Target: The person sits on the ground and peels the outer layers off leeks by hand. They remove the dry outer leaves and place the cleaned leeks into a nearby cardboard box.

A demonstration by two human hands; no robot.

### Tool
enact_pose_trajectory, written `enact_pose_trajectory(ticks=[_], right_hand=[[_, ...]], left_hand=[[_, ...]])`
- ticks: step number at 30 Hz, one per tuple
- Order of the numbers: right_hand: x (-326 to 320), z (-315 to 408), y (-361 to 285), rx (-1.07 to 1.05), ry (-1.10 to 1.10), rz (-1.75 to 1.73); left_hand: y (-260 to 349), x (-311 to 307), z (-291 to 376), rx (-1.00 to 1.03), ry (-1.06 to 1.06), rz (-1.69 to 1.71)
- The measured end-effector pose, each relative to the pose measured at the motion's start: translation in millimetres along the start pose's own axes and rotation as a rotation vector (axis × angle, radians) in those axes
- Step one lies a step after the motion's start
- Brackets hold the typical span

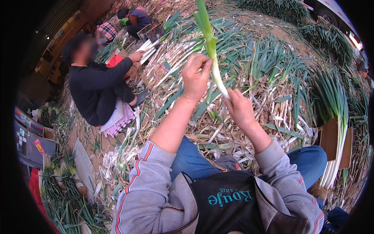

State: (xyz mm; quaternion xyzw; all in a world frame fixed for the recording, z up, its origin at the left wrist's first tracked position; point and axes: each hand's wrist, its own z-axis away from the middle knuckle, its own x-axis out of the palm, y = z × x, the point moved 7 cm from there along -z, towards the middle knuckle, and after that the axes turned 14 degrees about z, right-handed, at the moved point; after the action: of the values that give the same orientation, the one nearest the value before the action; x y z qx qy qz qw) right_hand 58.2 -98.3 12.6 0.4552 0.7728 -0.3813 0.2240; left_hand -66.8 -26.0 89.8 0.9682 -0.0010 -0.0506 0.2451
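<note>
A long green onion (216,71) stands tilted in front of me, with its green leaves at the top and its white shank lower down. The thumb and fingertips of my left hand (196,76) pinch it just below where the leaves fork. Lower down, my right hand (240,107) grips the white end, and the fingers hide its tip. Beneath both hands lie loose onions and dry peeled leaves (230,131). Unpeeled onions with brownish shanks (264,102) and long green leaves (268,58) are heaped just beyond.
To my right, peeled white onions (336,155) lean on a brown board stand (327,139). A person (96,84) sits at the left holding several white onions (148,52); others crouch farther back. Bundled onions (70,193) lie lower left. A truck wheel (327,18) shows upper right.
</note>
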Motion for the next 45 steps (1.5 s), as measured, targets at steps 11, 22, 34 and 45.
enact_pose_trajectory(ticks=[11,22,34,45], right_hand=[[7.3,-7.9,11.3,0.079,-0.135,-0.294],[12.8,-35.7,63.3,0.344,-0.151,-0.582],[57.3,-4.4,-6.8,-0.069,-0.139,-0.085],[62.2,-67.0,-22.4,0.055,0.011,-0.638]], left_hand=[[13.6,13.3,-5.5,-0.094,-0.500,-0.149],[-13.3,34.2,76.8,-0.611,-1.369,0.050],[-46.4,-29.2,-1.6,-0.639,0.109,0.819],[-64.0,-34.4,11.0,-0.756,0.201,1.010]])
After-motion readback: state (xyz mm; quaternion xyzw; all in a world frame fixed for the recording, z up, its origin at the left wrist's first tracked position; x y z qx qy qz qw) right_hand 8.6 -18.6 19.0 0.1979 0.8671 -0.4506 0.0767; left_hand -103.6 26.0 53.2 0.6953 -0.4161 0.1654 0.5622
